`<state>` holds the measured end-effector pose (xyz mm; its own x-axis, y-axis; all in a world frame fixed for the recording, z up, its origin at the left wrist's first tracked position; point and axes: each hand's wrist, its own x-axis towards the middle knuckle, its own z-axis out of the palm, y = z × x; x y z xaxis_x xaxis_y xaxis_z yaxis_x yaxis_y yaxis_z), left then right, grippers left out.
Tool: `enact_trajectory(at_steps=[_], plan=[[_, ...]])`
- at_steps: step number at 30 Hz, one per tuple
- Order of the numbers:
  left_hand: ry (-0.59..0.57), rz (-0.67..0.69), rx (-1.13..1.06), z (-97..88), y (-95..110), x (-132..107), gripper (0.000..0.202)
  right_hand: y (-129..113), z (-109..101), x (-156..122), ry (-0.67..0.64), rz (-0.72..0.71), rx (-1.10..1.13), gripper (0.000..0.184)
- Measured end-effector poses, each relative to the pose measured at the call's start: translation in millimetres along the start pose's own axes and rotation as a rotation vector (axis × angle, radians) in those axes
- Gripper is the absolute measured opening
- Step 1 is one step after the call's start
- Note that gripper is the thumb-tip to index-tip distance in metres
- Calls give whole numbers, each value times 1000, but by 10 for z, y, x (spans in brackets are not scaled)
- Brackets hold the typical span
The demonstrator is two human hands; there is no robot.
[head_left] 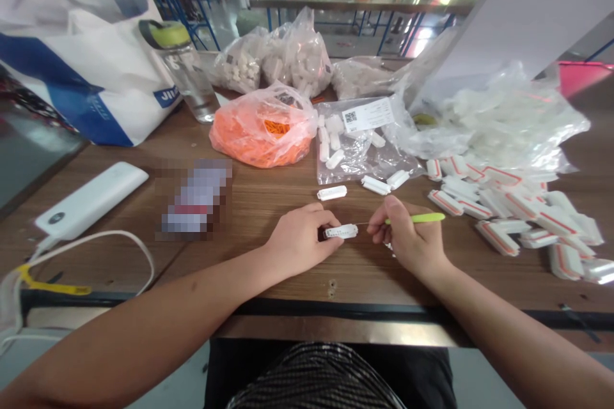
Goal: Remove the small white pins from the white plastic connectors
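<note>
Your left hand (302, 241) grips a white plastic tag (340, 231), and your right hand (407, 236) pinches a green-handled pick (415, 218), its thin tip reaching the tag's end. Your hands are close but apart. A pile of red-striped tags (508, 217) lies right of the tag, an orange bag (261, 131) beyond it.

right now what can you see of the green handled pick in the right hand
The pick is a slim tool with a smooth lime-green grip and a thin metal shaft, held nearly level. The right hand pinches it between thumb and fingers, the grip sticking out to the right. The shaft points left, its tip at the end of a white plastic piece in the left hand.
</note>
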<state>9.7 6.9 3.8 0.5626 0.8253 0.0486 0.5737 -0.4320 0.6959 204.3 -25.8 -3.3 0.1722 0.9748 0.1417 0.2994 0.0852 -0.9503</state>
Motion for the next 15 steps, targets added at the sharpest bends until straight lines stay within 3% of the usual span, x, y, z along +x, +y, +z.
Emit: enact_trajectory(at_steps=[6,11,15], plan=[[6,-2,5,-1,12,-3,12,-25,14,21,-21,28,-24,56],[5,6,8,-1,3,-3,14,-33,-4,-8,-85,-77,-115,55],[5,0,-1,0,2,1,13,-18,-12,-13,-18,-12,-14,54]])
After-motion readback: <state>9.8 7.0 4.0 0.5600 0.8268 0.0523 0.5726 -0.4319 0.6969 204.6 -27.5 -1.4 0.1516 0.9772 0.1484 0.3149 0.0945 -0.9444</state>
